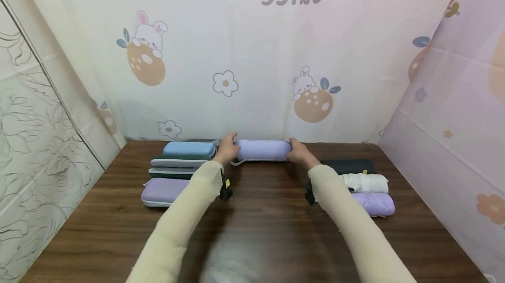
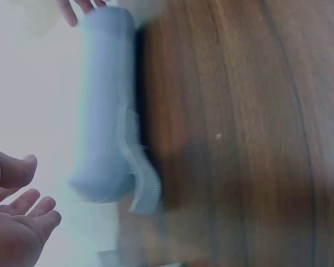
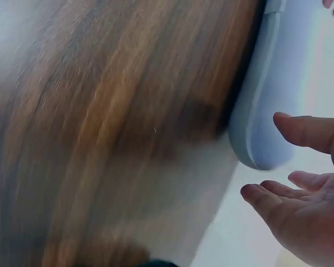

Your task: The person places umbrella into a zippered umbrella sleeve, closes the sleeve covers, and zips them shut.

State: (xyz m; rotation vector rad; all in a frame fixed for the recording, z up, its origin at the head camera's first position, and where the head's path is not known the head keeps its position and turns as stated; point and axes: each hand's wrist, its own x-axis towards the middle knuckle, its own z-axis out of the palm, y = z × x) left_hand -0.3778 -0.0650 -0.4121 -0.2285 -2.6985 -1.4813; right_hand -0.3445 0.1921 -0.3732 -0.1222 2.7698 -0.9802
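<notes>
A lavender zip case [image 1: 263,150] with a grey wrist strap [image 2: 142,178] lies lengthwise at the back of the table, between both hands. My left hand [image 1: 226,149] is beside its left end; in the left wrist view a gap shows between the loosely bent fingers and the case. At the other end is my right hand [image 1: 300,153], thumb and fingers spread apart. From the right wrist view, the right thumb [image 3: 309,132] overlaps the case's end, and I cannot tell whether it touches.
Left on the wooden table [image 1: 260,221] lie a light-blue case [image 1: 189,148], grey-and-green cases [image 1: 177,163] and a purple case [image 1: 163,190]. Right are a black flat item [image 1: 351,166], a white folded umbrella [image 1: 367,183] and a lilac one [image 1: 375,204]. A printed curtain [image 1: 260,46] hangs behind.
</notes>
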